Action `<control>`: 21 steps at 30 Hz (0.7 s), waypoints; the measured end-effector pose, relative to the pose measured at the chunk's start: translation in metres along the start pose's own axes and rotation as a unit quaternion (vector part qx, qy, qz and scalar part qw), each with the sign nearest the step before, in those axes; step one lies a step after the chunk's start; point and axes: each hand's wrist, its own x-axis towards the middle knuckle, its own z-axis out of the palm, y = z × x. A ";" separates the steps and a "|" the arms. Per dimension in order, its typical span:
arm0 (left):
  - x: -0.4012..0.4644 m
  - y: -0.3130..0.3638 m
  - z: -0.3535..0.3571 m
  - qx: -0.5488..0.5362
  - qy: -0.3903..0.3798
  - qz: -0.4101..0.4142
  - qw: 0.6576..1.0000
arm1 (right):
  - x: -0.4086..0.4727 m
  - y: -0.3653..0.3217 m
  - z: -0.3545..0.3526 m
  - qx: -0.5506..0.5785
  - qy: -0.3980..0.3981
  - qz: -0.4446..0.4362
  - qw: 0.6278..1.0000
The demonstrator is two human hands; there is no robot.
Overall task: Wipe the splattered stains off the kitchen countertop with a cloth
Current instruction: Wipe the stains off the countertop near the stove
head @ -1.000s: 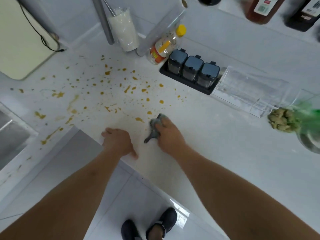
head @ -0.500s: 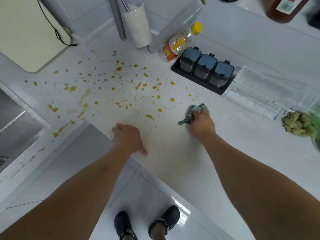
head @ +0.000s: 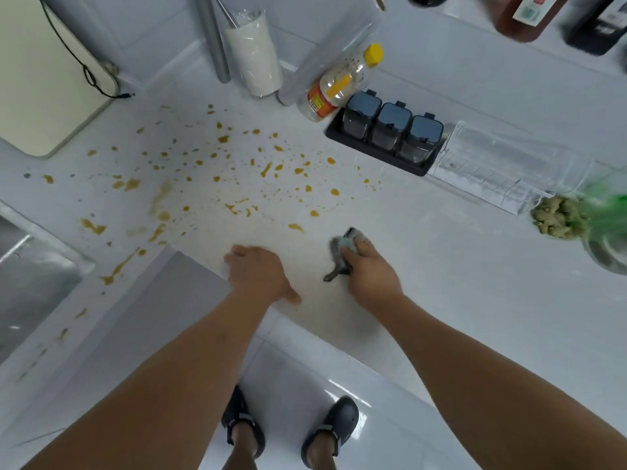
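Note:
Orange-brown splatter stains (head: 237, 171) cover the white countertop (head: 458, 266) from the cutting board to the spice rack, with streaks toward the sink edge. My right hand (head: 371, 274) presses a crumpled grey cloth (head: 346, 245) flat on the counter, just right of the nearest stain (head: 296, 227). The cloth's tail sticks out to the left under my thumb. My left hand (head: 259, 273) rests palm down on the counter's front corner, fingers spread, holding nothing.
A black rack with three spice jars (head: 390, 134), a yellow-capped bottle (head: 339, 86), a white cup (head: 256, 59) and a metal pipe (head: 212, 39) stand at the back. A clear plastic box (head: 498, 164) and ginger (head: 556, 217) lie right. Cutting board (head: 40, 79) and sink (head: 23, 276) left.
My right hand swept the cloth out to the right and back, then pulled it nearer the front edge. The left hand stayed on the counter corner.

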 end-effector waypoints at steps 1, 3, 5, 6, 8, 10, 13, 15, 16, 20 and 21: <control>-0.002 -0.003 0.000 0.005 -0.002 0.010 1.000 | 0.000 0.009 -0.007 -0.004 0.004 0.045 0.999; -0.003 -0.008 -0.001 0.011 0.000 0.033 0.999 | 0.001 0.026 -0.022 -0.004 0.021 0.140 0.990; -0.005 -0.021 -0.003 -0.018 -0.002 0.051 0.999 | 0.003 0.033 -0.031 -0.002 0.033 0.215 0.976; -0.003 -0.030 -0.006 -0.044 0.004 0.062 0.997 | 0.004 0.031 -0.033 0.002 0.038 0.247 0.968; 0.003 -0.050 -0.014 -0.098 0.028 0.083 0.991 | 0.009 0.019 -0.031 0.011 0.041 0.284 0.958; 0.011 -0.074 -0.018 -0.148 0.044 0.091 0.984 | 0.013 -0.010 -0.020 0.017 0.040 0.284 0.958; 0.020 -0.098 -0.014 -0.204 0.055 0.088 0.973 | 0.018 -0.058 0.005 0.012 0.031 0.225 0.974; 0.024 -0.108 -0.010 -0.197 0.082 0.071 0.974 | 0.026 -0.093 0.020 -0.001 0.023 0.185 0.982; 0.027 -0.112 -0.009 -0.187 0.097 0.061 0.976 | 0.030 -0.112 0.027 -0.009 0.016 0.168 0.986; 0.037 -0.114 -0.008 -0.157 0.066 0.058 0.984 | 0.030 -0.162 0.051 -0.012 -0.015 0.107 0.994; 0.037 -0.111 -0.006 -0.130 0.049 0.059 0.989 | 0.024 -0.162 0.053 -0.007 -0.020 0.094 0.995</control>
